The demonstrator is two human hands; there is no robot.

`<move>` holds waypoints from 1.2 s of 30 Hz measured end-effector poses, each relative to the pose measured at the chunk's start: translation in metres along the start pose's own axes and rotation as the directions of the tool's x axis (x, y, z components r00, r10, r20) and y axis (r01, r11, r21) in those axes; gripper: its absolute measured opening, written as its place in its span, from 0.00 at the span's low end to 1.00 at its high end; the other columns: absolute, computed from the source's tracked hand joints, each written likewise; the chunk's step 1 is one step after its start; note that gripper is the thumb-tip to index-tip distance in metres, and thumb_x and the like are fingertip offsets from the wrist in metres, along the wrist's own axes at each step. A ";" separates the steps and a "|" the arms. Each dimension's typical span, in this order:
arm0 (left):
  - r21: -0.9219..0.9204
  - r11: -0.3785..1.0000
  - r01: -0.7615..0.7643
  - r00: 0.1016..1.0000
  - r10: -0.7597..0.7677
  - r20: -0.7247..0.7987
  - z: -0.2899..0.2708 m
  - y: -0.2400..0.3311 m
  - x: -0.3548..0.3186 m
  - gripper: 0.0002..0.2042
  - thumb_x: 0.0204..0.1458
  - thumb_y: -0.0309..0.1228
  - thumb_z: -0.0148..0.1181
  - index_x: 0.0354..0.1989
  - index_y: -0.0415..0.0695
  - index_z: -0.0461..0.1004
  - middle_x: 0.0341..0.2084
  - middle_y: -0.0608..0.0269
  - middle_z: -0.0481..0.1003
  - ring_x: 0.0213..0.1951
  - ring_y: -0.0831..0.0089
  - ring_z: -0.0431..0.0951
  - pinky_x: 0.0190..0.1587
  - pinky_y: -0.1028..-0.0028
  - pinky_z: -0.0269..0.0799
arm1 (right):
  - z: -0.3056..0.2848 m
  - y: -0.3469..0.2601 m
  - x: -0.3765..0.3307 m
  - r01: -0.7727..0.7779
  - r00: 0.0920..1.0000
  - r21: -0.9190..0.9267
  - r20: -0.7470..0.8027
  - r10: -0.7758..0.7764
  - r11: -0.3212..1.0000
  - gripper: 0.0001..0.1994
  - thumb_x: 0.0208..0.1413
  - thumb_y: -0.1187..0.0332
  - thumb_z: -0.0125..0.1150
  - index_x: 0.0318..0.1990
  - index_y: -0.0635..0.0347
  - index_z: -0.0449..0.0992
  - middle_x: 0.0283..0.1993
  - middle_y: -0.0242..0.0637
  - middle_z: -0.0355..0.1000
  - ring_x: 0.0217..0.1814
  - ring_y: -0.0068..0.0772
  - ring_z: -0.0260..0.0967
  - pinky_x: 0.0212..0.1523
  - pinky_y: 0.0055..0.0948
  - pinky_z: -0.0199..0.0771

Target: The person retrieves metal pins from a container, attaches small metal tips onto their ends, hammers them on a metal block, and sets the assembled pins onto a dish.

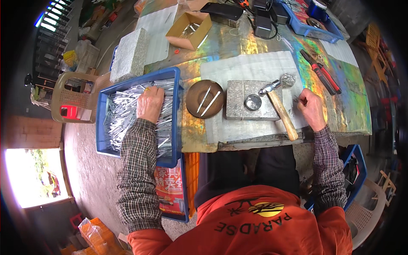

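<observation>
My left hand (150,104) reaches into a blue tray (177,97) heaped with thin silver strips (123,112). Its fingers are bent down among the strips, and their tips are hidden. Close to the table's right front side, my right hand (312,110) is closed, thumb against curled fingers; whatever it may pinch is too small to name. Between the hands, a round brown wooden dish (193,104) bears two slim silver pieces (210,105). Beside it sits a grey stone block (236,95) with a round metal piece (253,102) on top. A wooden-handled hammer (282,112) leans across the block's right side.
Red-and-black handled pliers or cutters (325,78) lie right of the white sheet (216,66). Farther back are a cardboard box (174,36) holding small pieces, another stone block (129,55) and a blue bin (314,32). Plastic chairs (63,91) flank the table.
</observation>
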State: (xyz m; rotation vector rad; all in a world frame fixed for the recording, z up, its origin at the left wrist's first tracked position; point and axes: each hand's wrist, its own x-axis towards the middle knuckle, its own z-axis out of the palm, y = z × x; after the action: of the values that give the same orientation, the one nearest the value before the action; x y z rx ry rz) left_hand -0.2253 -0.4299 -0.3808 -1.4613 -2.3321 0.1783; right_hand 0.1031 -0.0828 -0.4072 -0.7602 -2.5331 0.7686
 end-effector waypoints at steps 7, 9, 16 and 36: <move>-0.021 0.999 -0.049 0.998 0.050 0.028 0.001 -0.008 -0.006 0.04 0.45 0.23 0.52 0.30 0.42 0.67 0.28 0.57 0.68 0.31 0.61 0.75 0.29 0.65 0.74 | 0.001 0.001 -0.006 0.014 1.000 0.032 -0.015 -0.013 0.999 0.06 0.37 0.80 0.56 0.25 0.65 0.65 0.22 0.45 0.66 0.24 0.44 0.66 0.27 0.35 0.64; -0.040 0.998 -0.040 0.999 0.042 0.032 0.002 -0.009 -0.008 0.04 0.45 0.23 0.52 0.30 0.42 0.67 0.28 0.56 0.68 0.30 0.61 0.76 0.29 0.65 0.73 | 0.000 0.000 -0.007 0.008 1.000 0.032 -0.017 -0.007 0.999 0.06 0.37 0.80 0.55 0.25 0.65 0.66 0.22 0.45 0.66 0.24 0.44 0.66 0.27 0.35 0.65; -0.105 0.978 0.180 0.983 -0.181 -0.002 -0.013 -0.004 -0.023 0.06 0.43 0.22 0.56 0.31 0.43 0.68 0.28 0.55 0.69 0.28 0.58 0.76 0.28 0.62 0.72 | 0.004 -0.005 -0.008 -0.041 0.998 0.148 -0.041 0.048 0.988 0.06 0.39 0.81 0.53 0.29 0.65 0.69 0.23 0.40 0.66 0.24 0.32 0.65 0.27 0.28 0.65; -0.936 -0.140 0.323 0.850 -0.392 0.352 -0.100 0.133 -0.023 0.10 0.50 0.20 0.56 0.42 0.36 0.71 0.25 0.68 0.74 0.26 0.89 0.69 0.30 0.89 0.62 | -0.022 -0.060 -0.027 0.068 0.983 0.458 -0.184 0.020 0.886 0.06 0.47 0.82 0.56 0.35 0.66 0.73 0.30 0.31 0.68 0.28 0.18 0.63 0.29 0.18 0.63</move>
State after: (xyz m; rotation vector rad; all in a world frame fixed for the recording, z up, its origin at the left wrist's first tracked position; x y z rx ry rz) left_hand -0.0667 -0.3999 -0.3353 -0.9070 -2.6325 -2.2046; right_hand 0.1122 -0.1330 -0.3598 -0.5992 -2.0669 1.1784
